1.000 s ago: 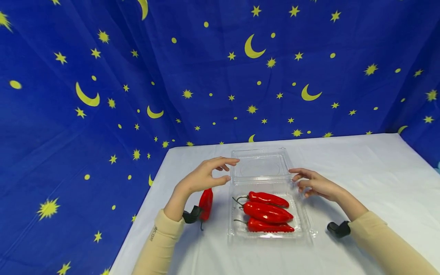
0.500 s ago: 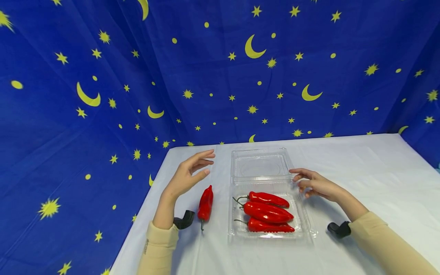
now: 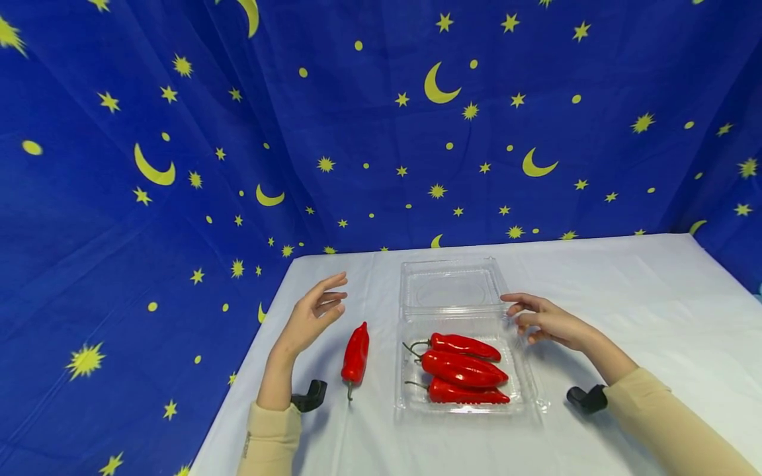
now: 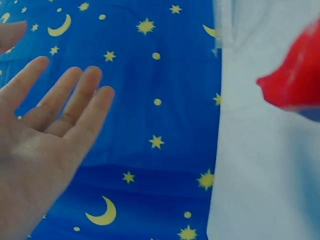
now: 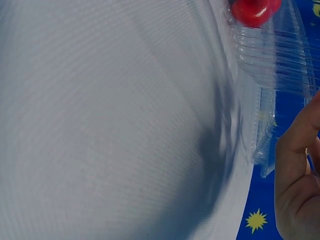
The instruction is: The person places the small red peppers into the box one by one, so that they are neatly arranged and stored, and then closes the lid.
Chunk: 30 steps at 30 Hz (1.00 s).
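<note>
One red pepper [image 3: 356, 357] lay loose on the white tablecloth [image 3: 631, 284], below and left of centre in the head view. Long axis close to up-and-down in the frame, tip at the top and leaning a little right, stem [image 3: 350, 394] at the bottom. Left hand [image 3: 311, 320] hung up and to the left of it, well clear: the nearer hand by far. From that hand the pepper lay down and to the right, tip being the closer end. Fingers extended, slightly fanned, thumb free, palm bare in the left wrist view; nothing held. Same view put the pepper at the right edge, cut off by the frame, tip pointing left.

Clear plastic box [image 3: 524, 380] sat right of the loose pepper, lower centre, lid [image 3: 455, 284] folded back toward the top of the frame. Three peppers [image 3: 464, 370] inside, bunched crossways, stems to the left, so nearly square to the loose one.

Right hand [image 3: 550, 322] at the box's right side, near the hinge [image 3: 455, 309] line, fingers loosely bent, no object seen in them. Could not tell whether the fingertips touched plastic. Box stood between this hand and the loose pepper.
</note>
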Each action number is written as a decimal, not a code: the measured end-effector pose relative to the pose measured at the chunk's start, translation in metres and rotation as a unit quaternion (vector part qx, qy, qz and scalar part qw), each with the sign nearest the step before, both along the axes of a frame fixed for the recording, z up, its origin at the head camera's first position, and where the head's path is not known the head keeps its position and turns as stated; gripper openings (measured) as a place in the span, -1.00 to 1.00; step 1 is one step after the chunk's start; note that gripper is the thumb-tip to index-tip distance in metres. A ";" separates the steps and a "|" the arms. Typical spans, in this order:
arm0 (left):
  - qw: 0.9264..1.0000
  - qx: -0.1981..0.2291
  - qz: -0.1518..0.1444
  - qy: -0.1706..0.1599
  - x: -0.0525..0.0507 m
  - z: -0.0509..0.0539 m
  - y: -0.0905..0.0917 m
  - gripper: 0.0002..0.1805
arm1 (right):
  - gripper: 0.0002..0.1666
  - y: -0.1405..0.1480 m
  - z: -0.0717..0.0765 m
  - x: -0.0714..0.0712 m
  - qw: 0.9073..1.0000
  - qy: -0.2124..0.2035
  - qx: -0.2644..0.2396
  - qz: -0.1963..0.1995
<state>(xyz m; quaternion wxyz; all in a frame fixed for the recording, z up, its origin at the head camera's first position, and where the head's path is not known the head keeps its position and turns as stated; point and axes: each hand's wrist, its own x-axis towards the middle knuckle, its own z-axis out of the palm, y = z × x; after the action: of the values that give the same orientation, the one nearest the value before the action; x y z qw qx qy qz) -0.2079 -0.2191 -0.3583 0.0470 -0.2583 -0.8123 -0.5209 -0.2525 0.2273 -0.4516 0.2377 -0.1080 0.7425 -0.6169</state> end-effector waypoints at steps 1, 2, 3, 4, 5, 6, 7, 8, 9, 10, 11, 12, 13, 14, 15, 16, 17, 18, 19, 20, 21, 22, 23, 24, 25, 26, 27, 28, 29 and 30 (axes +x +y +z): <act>1.000 -0.010 0.005 -0.005 -0.002 -0.007 -0.002 -0.41 | -0.30 0.000 0.000 0.000 1.000 -0.001 -0.001 0.000; 1.000 -0.021 0.010 -0.011 -0.005 -0.014 -0.005 -0.40 | -0.30 0.000 -0.001 0.000 1.000 -0.002 -0.002 0.000; 0.999 -0.033 0.015 -0.018 -0.007 -0.021 -0.006 -0.40 | -0.30 0.000 -0.002 0.000 1.000 -0.002 -0.003 0.000; 0.999 -0.046 0.017 -0.023 -0.009 -0.028 -0.008 -0.39 | -0.30 0.000 -0.002 0.000 1.000 -0.003 -0.004 0.000; 0.998 -0.060 0.022 -0.027 -0.011 -0.035 -0.009 -0.39 | -0.29 0.000 -0.003 0.000 1.000 -0.002 -0.004 0.000; 0.997 -0.073 0.026 -0.030 -0.014 -0.042 -0.009 -0.38 | -0.29 0.000 -0.003 0.000 1.000 -0.002 -0.004 0.000; 0.996 -0.083 0.027 -0.034 -0.013 -0.045 -0.008 -0.38 | -0.29 0.000 -0.003 0.000 1.000 -0.001 -0.005 0.001; 0.994 -0.094 0.029 -0.040 -0.013 -0.048 -0.007 -0.37 | -0.29 0.000 -0.003 0.000 1.000 0.000 -0.004 0.002; 0.993 -0.105 0.030 -0.046 -0.012 -0.050 -0.006 -0.36 | -0.29 0.000 -0.003 0.000 1.000 0.001 -0.004 0.002; 0.991 -0.115 0.032 -0.053 -0.012 -0.053 -0.005 -0.35 | -0.29 0.000 -0.003 0.000 1.000 0.001 -0.004 0.002; 0.990 -0.125 0.035 -0.063 -0.011 -0.054 -0.003 -0.34 | -0.29 0.000 -0.002 0.000 1.000 0.001 -0.004 0.002; 0.988 -0.134 0.037 -0.072 -0.010 -0.056 -0.003 -0.33 | -0.29 0.000 -0.002 0.000 1.000 0.001 -0.003 0.002; 0.985 -0.146 0.040 -0.081 -0.009 -0.058 -0.002 -0.32 | -0.29 0.000 -0.002 0.000 1.000 0.002 -0.002 0.002; 0.983 -0.157 0.041 -0.090 -0.009 -0.059 -0.001 -0.31 | -0.29 0.000 -0.002 0.000 1.000 0.003 -0.002 0.002; 0.980 -0.167 0.043 -0.097 -0.008 -0.060 0.000 -0.30 | -0.28 0.000 -0.002 0.000 1.000 0.003 -0.001 0.002; 0.978 -0.178 0.044 -0.103 -0.007 -0.062 0.000 -0.29 | -0.28 0.000 -0.002 0.000 1.000 0.003 0.000 0.002; 0.975 -0.189 0.045 -0.108 -0.006 -0.063 0.001 -0.28 | -0.28 0.000 -0.002 0.000 1.000 0.003 0.001 0.002; 0.972 -0.201 0.046 -0.112 -0.006 -0.064 0.001 -0.27 | -0.28 0.000 -0.002 0.000 1.000 0.004 0.002 0.001; 0.970 -0.211 0.043 -0.114 -0.005 -0.066 0.001 -0.26 | -0.28 0.000 -0.002 0.000 1.000 0.004 0.002 0.001; 0.968 -0.221 0.042 -0.115 -0.005 -0.067 0.002 -0.26 | -0.28 0.000 -0.001 0.000 1.000 0.003 0.002 0.000; 0.966 -0.228 0.039 -0.115 -0.005 -0.069 0.002 -0.25 | -0.28 0.000 -0.001 -0.001 1.000 0.003 0.002 -0.001; 0.964 -0.234 0.038 -0.118 -0.004 -0.071 0.003 -0.25 | -0.28 0.000 -0.001 -0.001 1.000 0.003 0.002 -0.001; 0.963 -0.238 0.036 -0.118 -0.004 -0.072 0.003 -0.24 | -0.28 0.000 -0.001 -0.001 1.000 0.003 0.002 -0.001; 0.963 -0.240 0.034 -0.119 -0.004 -0.074 0.003 -0.24 | -0.29 0.000 -0.001 -0.001 1.000 0.002 0.002 -0.001; 0.962 -0.241 0.035 -0.120 -0.004 -0.075 0.004 -0.24 | -0.29 0.000 -0.001 -0.002 1.000 0.002 0.002 -0.002; 0.962 -0.243 0.038 -0.119 -0.003 -0.076 0.004 -0.24 | -0.29 0.000 -0.001 -0.002 1.000 0.001 0.001 -0.002; 0.962 -0.243 0.043 -0.119 -0.003 -0.078 0.005 -0.24 | -0.29 0.000 -0.001 -0.002 1.000 0.001 0.001 -0.002; 0.961 -0.243 0.049 -0.120 -0.003 -0.079 0.005 -0.24 | -0.29 0.001 -0.001 -0.002 1.000 0.001 0.001 -0.001; 0.961 -0.243 0.054 -0.118 -0.002 -0.080 0.006 -0.24 | -0.29 0.001 -0.001 -0.002 1.000 0.001 0.000 -0.001; 0.961 -0.244 0.061 -0.117 -0.002 -0.081 0.006 -0.24 | -0.29 0.001 -0.001 -0.002 1.000 0.001 0.000 -0.001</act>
<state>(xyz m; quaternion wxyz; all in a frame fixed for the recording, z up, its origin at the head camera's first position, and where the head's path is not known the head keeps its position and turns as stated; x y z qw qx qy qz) -0.2095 -0.2130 -0.4397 -0.0814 -0.1488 -0.9288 -0.3295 -0.2542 0.2279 -0.4527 0.2367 -0.1080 0.7425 -0.6172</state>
